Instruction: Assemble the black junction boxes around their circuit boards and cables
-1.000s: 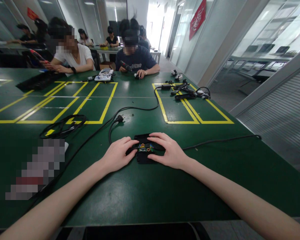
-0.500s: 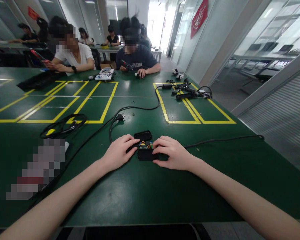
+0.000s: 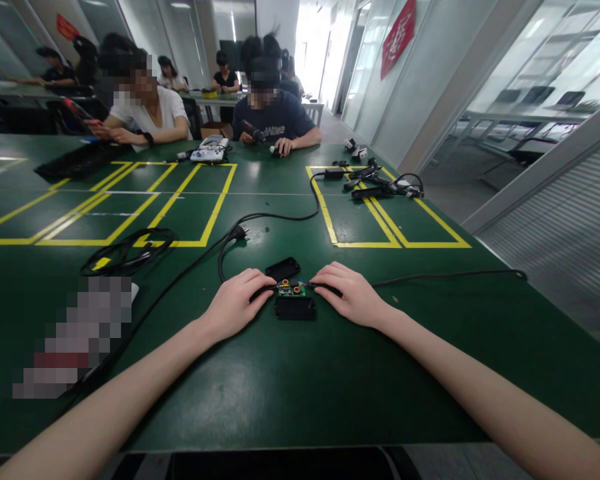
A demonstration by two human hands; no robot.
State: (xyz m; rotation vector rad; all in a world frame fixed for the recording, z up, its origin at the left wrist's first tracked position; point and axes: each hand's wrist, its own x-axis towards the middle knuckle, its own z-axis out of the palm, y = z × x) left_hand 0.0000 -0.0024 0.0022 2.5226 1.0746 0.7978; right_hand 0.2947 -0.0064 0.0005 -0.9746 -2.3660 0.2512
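A small green circuit board (image 3: 291, 289) with copper-coloured coils sits between my hands. Black cables run out from its two ends. My left hand (image 3: 240, 301) is closed on the left cable, close to the board. On the other side, my right hand (image 3: 347, 293) pinches the right cable (image 3: 430, 276) near its end, thin coloured wires showing beside the fingertips. One black plastic case half (image 3: 295, 309) lies on the near side of the board, hollow face up. The other black case half (image 3: 283, 269) rests tilted just beyond it.
On the green table (image 3: 220, 400) a coiled black cable (image 3: 127, 252) and a blurred-out packet (image 3: 80, 337) lie to the left. A plug (image 3: 239, 233) sits beyond my left hand. Black adapters and cables (image 3: 375, 181) are heaped at far right. Two people sit across the table.
My right hand has moved off the near case half and up to the right cable, closing on it. The far case half has turned slightly. My left hand stays nearly in place.
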